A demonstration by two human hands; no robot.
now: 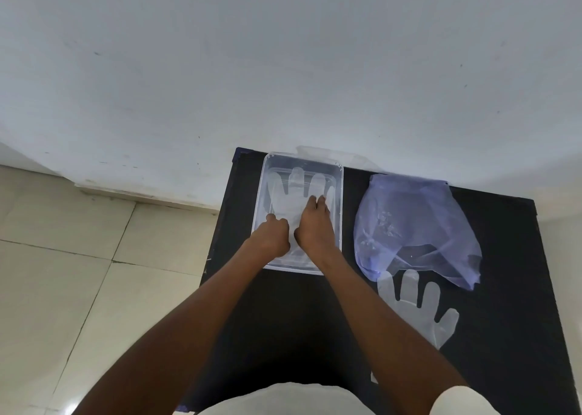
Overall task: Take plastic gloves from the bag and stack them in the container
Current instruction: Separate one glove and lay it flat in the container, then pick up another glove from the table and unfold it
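Note:
A clear rectangular container (339, 200) sits at the far left of the black table. A clear plastic glove (294, 191) lies flat inside it, fingers pointing away from me. Both hands rest on that glove in the container: my left hand (273, 235) is curled near its left edge, my right hand (315, 225) presses down with fingertips near the glove's palm. A crumpled blue plastic bag (409, 225) lies to the right of the container. Another clear glove (419, 304) lies flat on the table below the bag, partly tucked under the bag's mouth.
The black table (510, 320) stands against a white wall (283, 68). Its left edge drops to a beige tiled floor (78, 273). A clear lid or plastic sheet (352, 158) shows behind the container at the wall.

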